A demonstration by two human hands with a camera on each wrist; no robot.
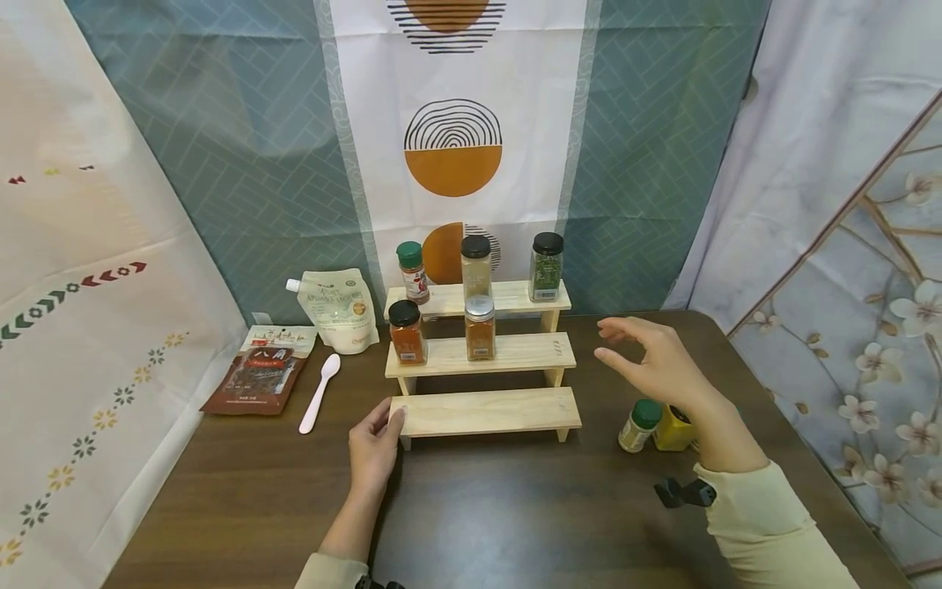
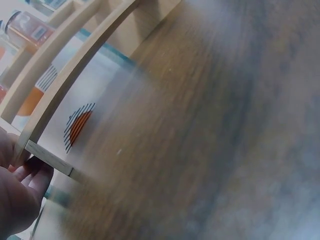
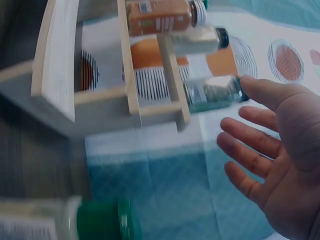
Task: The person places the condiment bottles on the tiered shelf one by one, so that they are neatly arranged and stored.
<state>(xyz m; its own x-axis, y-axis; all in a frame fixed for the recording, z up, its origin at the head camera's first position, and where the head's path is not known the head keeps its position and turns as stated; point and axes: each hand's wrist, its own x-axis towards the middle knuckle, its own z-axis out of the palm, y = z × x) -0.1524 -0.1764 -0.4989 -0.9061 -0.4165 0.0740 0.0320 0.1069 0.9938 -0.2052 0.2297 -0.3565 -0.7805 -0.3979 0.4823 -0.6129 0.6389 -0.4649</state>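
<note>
My left hand (image 1: 375,448) pinches the wooden rack (image 1: 486,411) at its bottom step; my right hand (image 1: 655,360) hangs loose nearby.

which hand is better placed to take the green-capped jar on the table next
Probably the right: the right hand is empty and nearer the green-capped jar, while the left hand grips the left end of the wooden rack's lowest step.
</note>
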